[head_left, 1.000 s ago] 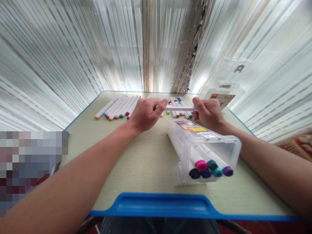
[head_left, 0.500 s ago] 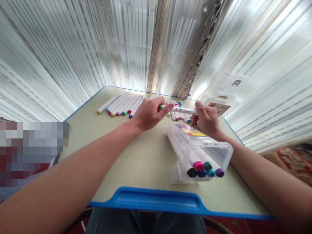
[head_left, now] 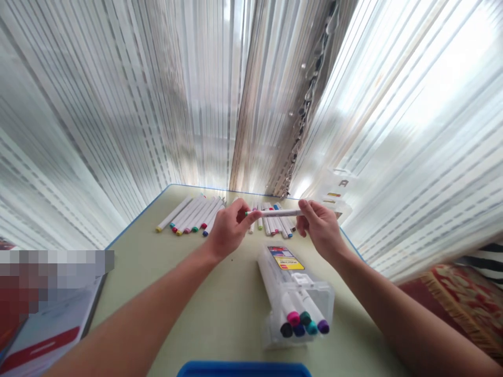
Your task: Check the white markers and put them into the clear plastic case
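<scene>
A white marker (head_left: 281, 213) with a green end lies level between my two hands, above the table. My left hand (head_left: 232, 226) pinches its green end between thumb and fingers. The thumb and fingers of my right hand (head_left: 319, 226) close on the other end. Below and nearer to me, a clear plastic marker case (head_left: 271, 283) lies on its side, its open end toward me. Several markers (head_left: 304, 317) with pink, black, blue, green, teal and purple ends stick out of it. Behind my hands lie a left row of markers (head_left: 192, 217) and a right group of markers (head_left: 271, 222).
The pale table (head_left: 176, 309) has a blue rim and a blue tray (head_left: 243, 368) at its front edge. Another clear plastic container (head_left: 338, 188) stands at the back right. Striped curtains (head_left: 196, 94) hang behind the table. A patterned cloth (head_left: 459, 298) is at the right.
The view has tilted upward, so the table and case appear lower. Both hands still hold the marker, which now looks more level.
</scene>
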`<action>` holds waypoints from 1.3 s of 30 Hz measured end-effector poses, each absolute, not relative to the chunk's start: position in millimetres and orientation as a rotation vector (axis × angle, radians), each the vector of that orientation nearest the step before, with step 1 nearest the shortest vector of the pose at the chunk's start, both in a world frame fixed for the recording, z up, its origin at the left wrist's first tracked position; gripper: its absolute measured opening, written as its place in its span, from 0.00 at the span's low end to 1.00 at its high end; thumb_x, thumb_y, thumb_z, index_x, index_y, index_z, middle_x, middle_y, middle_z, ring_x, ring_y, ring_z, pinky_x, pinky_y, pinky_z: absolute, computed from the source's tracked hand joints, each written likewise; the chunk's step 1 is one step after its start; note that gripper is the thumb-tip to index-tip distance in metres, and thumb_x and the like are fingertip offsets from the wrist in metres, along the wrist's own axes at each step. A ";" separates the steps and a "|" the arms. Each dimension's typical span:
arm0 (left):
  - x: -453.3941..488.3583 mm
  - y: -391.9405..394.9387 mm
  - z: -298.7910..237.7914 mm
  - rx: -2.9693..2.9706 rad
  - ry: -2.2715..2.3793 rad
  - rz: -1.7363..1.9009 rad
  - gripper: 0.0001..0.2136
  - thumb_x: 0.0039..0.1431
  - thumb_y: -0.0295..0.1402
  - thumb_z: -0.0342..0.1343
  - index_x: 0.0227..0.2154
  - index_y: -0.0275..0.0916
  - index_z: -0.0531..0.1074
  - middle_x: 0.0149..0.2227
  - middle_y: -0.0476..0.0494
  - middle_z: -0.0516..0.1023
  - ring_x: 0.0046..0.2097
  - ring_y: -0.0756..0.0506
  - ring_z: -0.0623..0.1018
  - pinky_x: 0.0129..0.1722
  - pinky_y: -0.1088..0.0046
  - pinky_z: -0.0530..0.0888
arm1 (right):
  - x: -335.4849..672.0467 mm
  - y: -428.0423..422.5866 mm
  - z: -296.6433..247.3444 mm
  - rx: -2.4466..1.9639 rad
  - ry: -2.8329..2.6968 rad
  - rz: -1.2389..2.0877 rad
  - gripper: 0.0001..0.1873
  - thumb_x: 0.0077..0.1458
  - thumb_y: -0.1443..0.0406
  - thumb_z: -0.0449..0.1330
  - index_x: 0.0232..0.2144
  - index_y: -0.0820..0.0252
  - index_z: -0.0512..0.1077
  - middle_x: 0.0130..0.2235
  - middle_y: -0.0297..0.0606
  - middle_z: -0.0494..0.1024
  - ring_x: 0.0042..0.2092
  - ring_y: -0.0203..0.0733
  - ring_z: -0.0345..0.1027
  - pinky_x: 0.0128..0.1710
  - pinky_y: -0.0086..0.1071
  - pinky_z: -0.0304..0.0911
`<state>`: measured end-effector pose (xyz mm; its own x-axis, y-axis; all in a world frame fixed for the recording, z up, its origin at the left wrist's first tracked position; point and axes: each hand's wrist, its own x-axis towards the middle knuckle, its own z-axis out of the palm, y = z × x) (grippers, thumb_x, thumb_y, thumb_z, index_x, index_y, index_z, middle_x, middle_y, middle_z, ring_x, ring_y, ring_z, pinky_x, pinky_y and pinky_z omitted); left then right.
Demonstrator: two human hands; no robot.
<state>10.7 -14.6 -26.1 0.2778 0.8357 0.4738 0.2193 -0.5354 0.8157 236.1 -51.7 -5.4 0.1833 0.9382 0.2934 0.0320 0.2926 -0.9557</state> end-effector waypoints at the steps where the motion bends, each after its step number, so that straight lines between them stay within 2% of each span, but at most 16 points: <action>1: 11.3 -16.0 -26.1 1.879 0.926 1.257 0.20 0.59 0.52 0.58 0.29 0.39 0.66 0.18 0.55 0.67 0.20 0.52 0.68 0.21 0.77 0.63 | 237.1 -53.3 -2.9 -1.063 -1.187 0.881 0.27 0.49 0.45 0.69 0.20 0.59 0.66 0.16 0.30 0.69 0.15 0.30 0.58 0.13 0.25 0.52; 7: 16.8 -25.2 -27.1 1.733 0.903 1.185 0.20 0.57 0.52 0.60 0.28 0.38 0.68 0.20 0.52 0.71 0.20 0.52 0.70 0.19 0.78 0.66 | 248.7 -71.0 -8.8 -1.034 -1.152 0.960 0.21 0.49 0.51 0.71 0.24 0.59 0.69 0.21 0.32 0.75 0.16 0.31 0.62 0.13 0.26 0.54; 12: 18.5 -27.8 -26.8 1.695 0.931 1.161 0.19 0.58 0.51 0.60 0.27 0.38 0.69 0.20 0.51 0.71 0.19 0.52 0.69 0.19 0.78 0.66 | 256.6 -79.3 -14.5 -1.057 -1.329 0.831 0.18 0.53 0.51 0.68 0.26 0.58 0.71 0.21 0.34 0.75 0.17 0.35 0.66 0.14 0.28 0.59; 19: 18.5 -28.9 -21.9 1.753 0.948 1.198 0.21 0.63 0.49 0.55 0.22 0.39 0.67 0.18 0.51 0.70 0.19 0.52 0.68 0.20 0.77 0.65 | 257.8 -74.2 -21.9 -1.103 -1.390 0.827 0.24 0.63 0.48 0.57 0.24 0.58 0.69 0.21 0.35 0.75 0.18 0.35 0.67 0.16 0.28 0.58; 28: 18.4 -31.2 -16.7 1.840 0.989 1.261 0.21 0.67 0.44 0.51 0.21 0.38 0.69 0.17 0.51 0.70 0.20 0.52 0.69 0.23 0.76 0.67 | 260.0 -74.2 -23.0 -1.081 -1.335 0.858 0.24 0.63 0.47 0.56 0.25 0.58 0.69 0.21 0.35 0.75 0.18 0.35 0.67 0.15 0.28 0.58; 34: 21.3 -30.5 -18.0 1.666 0.873 1.324 0.12 0.64 0.40 0.57 0.32 0.35 0.76 0.22 0.50 0.74 0.22 0.53 0.72 0.22 0.79 0.70 | 261.6 -73.3 -26.4 -1.075 -1.291 0.811 0.23 0.63 0.48 0.57 0.26 0.59 0.69 0.22 0.34 0.75 0.17 0.34 0.67 0.14 0.27 0.59; 39: 20.9 -33.3 -16.9 1.650 0.800 1.324 0.08 0.60 0.33 0.61 0.37 0.33 0.77 0.26 0.48 0.77 0.25 0.53 0.75 0.24 0.80 0.73 | 263.3 -71.4 -26.2 -1.055 -1.275 0.795 0.22 0.63 0.50 0.58 0.27 0.60 0.71 0.23 0.34 0.75 0.18 0.33 0.67 0.15 0.27 0.60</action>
<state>20.9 -33.3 -16.9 0.2343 0.8736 0.4265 -0.0284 -0.4324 0.9012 263.3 -71.4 -26.2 0.1541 0.9216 0.3563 0.0856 0.3468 -0.9340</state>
